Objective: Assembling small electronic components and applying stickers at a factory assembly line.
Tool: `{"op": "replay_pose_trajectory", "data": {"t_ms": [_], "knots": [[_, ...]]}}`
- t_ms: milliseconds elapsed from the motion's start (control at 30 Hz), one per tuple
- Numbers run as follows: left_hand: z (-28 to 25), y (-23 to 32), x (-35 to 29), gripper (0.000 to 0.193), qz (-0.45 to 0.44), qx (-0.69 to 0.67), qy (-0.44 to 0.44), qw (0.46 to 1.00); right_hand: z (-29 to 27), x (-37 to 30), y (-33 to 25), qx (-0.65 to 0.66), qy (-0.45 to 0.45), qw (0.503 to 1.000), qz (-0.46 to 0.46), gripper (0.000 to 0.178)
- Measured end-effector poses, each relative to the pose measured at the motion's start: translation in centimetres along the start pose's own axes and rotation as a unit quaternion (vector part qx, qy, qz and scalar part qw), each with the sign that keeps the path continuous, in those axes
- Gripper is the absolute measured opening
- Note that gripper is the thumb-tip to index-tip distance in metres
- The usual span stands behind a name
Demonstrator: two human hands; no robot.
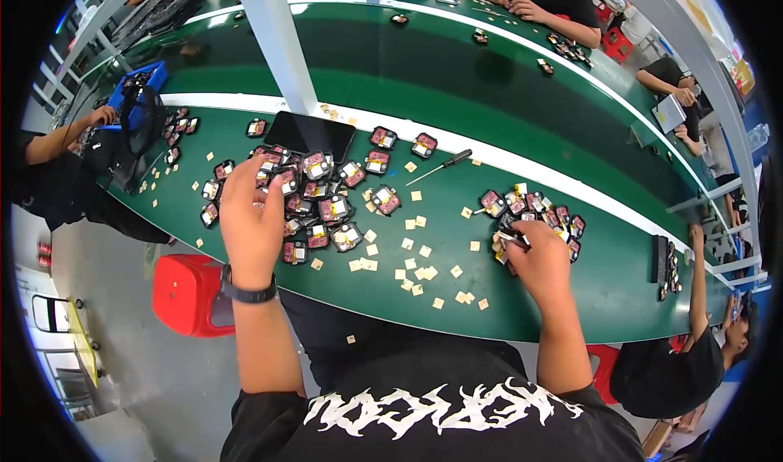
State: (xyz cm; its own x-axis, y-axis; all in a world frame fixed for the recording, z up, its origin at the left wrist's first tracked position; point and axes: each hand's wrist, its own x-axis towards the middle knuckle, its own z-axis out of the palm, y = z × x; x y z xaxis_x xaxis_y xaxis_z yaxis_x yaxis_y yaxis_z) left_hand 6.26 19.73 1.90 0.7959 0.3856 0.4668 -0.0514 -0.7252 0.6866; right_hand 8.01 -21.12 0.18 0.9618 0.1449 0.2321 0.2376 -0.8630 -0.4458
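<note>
My left hand [250, 221], a dark band on its wrist, reaches over the left pile of small black-cased electronic modules [333, 209]. Its thumb stands apart from the fingers, and I see nothing held; the fingertips are partly hidden against the pile. The modules show red circuit boards with white and yellow parts. At the right pile of similar modules [559, 215], my right hand [541, 258] pinches a small black-cased module [511, 238] at the near left edge. The fingers cover part of it.
Small beige square pieces [425, 251] lie scattered between the piles. A screwdriver [440, 167] and a dark flat tablet-like panel [310, 135] lie farther back. A white metal post [273, 38] rises behind the panel. A red stool [186, 296] stands at left; other people work around the green table [383, 299].
</note>
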Motion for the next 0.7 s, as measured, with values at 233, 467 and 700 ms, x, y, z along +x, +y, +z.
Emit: {"op": "replay_pose_trajectory", "data": {"t_ms": [233,467,700], "knots": [[-10.5,13.4,-3.0,0.078,0.329,-0.198,0.043,0.922,-0.5,0.9,-1.3,-0.054,-0.012,0.998,-0.039,0.031],[-17.0,16.7,-4.9,0.06,0.123,-0.302,0.128,0.937,0.5,1.2,-0.8,-0.094,-0.001,0.994,-0.058,0.027],[-15.9,18.1,-3.4,0.063,0.356,-0.327,-0.171,0.859,-0.6,-0.7,0.2,-0.037,0.054,0.996,-0.058,0.026]]}}
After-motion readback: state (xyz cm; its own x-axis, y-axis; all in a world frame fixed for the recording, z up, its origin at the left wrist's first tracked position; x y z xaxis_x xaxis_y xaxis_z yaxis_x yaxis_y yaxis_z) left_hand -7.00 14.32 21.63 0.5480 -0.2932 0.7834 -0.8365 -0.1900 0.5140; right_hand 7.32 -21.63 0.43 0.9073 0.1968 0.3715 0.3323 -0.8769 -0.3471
